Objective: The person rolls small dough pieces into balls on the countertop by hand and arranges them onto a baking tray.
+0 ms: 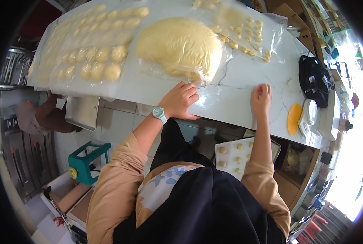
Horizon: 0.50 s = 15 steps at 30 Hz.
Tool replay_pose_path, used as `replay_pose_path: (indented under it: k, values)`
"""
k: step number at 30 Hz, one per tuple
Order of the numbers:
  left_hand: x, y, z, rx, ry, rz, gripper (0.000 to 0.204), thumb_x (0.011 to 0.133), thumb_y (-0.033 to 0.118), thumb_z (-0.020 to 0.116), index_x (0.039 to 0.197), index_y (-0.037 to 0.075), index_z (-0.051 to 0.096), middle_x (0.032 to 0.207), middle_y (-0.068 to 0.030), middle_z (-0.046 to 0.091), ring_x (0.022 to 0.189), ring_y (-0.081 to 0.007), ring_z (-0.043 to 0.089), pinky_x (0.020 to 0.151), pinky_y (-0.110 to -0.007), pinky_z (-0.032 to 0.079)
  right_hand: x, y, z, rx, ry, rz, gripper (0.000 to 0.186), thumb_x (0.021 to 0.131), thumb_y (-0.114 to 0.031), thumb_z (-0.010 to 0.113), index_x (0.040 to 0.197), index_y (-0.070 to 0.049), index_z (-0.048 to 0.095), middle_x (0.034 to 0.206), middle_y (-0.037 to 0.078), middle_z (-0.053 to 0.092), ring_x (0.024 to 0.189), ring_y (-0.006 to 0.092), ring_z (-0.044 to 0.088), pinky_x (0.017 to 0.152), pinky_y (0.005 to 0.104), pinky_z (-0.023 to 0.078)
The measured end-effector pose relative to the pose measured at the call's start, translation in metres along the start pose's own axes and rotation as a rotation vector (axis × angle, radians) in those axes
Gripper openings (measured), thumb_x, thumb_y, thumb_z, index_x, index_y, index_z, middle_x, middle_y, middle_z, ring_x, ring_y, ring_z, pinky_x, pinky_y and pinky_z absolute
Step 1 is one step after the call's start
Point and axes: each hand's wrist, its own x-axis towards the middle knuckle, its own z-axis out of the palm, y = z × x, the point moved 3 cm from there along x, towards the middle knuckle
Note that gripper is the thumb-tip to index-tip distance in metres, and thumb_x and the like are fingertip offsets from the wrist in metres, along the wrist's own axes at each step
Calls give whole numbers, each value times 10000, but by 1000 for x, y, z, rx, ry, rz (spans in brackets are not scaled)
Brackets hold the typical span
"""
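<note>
A large mound of pale yellow dough (181, 44) lies under clear plastic on the marble-patterned table (234, 101). My left hand (180, 101) rests at the table's near edge, just below the dough. Its fingers bend beside the plastic's near border, and the thumb stands apart along the edge. Farther right, my right hand (262, 97) is on the tabletop with its fingers curled in; anything beneath them is hidden. Rows of round dough balls (97, 71) sit under plastic on the left. Smaller dough pieces (250, 34) lie under another plastic sheet at the back right.
A small white scale (310, 112), a yellow disc (294, 120) and a black bag (314, 77) stand at the table's right end. Below the edge is a tray of dough balls (230, 150). A green stool (88, 160) and another person (41, 116) are at left.
</note>
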Motion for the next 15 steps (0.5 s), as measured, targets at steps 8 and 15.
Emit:
replay_pose_path:
  k: [8,15]
  values:
    - [-7,0,1,-45,10,-3,541,591,472,835,845,56,599,975,-92,576,1013,-267,540,846,-384,432,-55,3,1,413,-88,-47,89,836,-1,613,805,-40,539,775,108,544,732,266,549,641,364,454]
    - [-5,1,4,-23,1,-1,556,578,472,843,857,55,601,960,-85,574,1021,-266,545,832,-378,434,-5,-43,22,317,-141,45,68,841,-55,620,869,-34,561,855,111,581,771,289,573,701,375,469]
